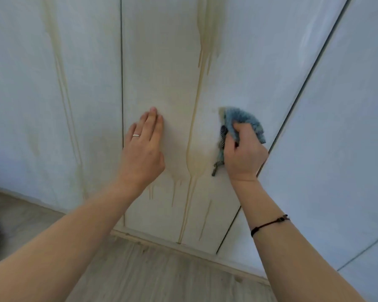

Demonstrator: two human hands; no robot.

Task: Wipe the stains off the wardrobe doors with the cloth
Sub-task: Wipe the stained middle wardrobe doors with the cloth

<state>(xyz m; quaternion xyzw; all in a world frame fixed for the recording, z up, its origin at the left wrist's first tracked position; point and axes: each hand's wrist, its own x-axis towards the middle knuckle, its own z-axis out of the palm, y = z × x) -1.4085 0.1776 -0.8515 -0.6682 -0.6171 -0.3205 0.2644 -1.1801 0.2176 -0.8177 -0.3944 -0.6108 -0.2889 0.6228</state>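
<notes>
White wardrobe doors [162,68] are filling the view above a pale wood floor [162,277], and yellowish stains [194,127] are running down them in long drips. One run is dropping down the middle door and widening into a blot low down, between the two hands. A fainter streak [60,79] is marking the door to the left.

The left hand [143,149], wearing a ring [136,135], is lying flat on the middle door with fingers straight and together, holding nothing. The right hand [244,153] is gripping a bunched blue cloth [242,119] with fingers curled round it. It is pressing the cloth against the same door just right of the long run, where a small smudge is showing at the cloth's top edge. A loose end is dangling below the fist.

Most drips are showing untouched, so the wiping is probably at an early stage. For a good stroke, the person would likely do better spreading the cloth flatter under the palm and working each run from the top downward. Bracing the door with the left hand should stop it swinging, and turning to a clean face of the cloth should avoid smearing.
</notes>
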